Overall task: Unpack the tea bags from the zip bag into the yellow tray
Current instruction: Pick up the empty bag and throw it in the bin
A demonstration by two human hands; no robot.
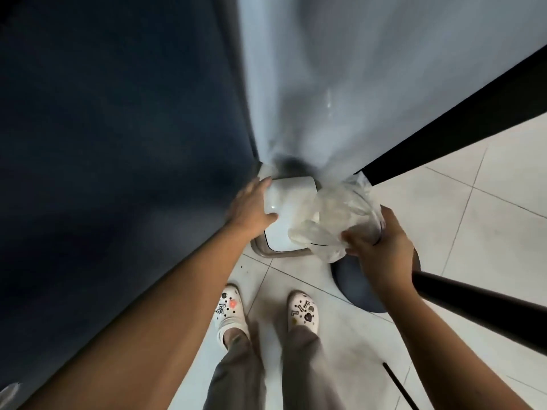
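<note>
Our right hand (381,241) grips the crumpled zip bag (334,220), at 3 o'clock from the bin lid (293,196) our flat left hand (251,205) pushes. If the lid swings shut, the bag could miss.

White bin (284,199) (lidded) on tiled floor (444,217).

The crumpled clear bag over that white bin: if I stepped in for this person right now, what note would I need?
Left hand: flat against the white bin lid, holding nothing.
Right hand: grips the clear bag over the lid's right side.
Tea bags and yellow tray: out of view; no tea bags show inside the bag.
Done: probably the unpacking, since the bag is at the bin; cannot confirm.
Left: likely drop the bag in, then check the tray.
</note>
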